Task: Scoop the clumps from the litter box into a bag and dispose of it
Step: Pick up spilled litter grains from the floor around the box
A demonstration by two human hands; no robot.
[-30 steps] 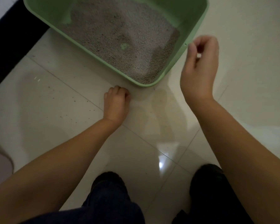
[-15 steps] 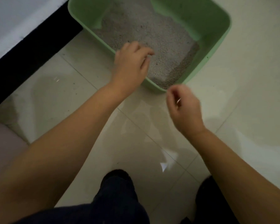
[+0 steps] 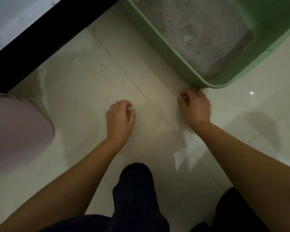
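A green litter box (image 3: 216,85) lies at the top right, holding grey litter (image 3: 199,30) with a darker patch along its right wall. Several loose litter grains (image 3: 124,84) are scattered on the pale floor tiles to the left of the box. My left hand (image 3: 120,119) rests low over the floor just below those grains, fingers curled with the tips close together. My right hand (image 3: 195,108) is at the box's near corner, fingers pinched down at the floor. Nothing is visible inside either hand. No scoop or bag is in view.
A rounded pale pink container (image 3: 15,131) stands at the left edge. A black skirting strip (image 3: 40,39) runs along the wall at the upper left. My dark-trousered legs (image 3: 136,190) are at the bottom of the view.
My left hand came off the litter box rim and dropped to the floor by the grains. My right hand moved to the box's near corner. The view shifted left.
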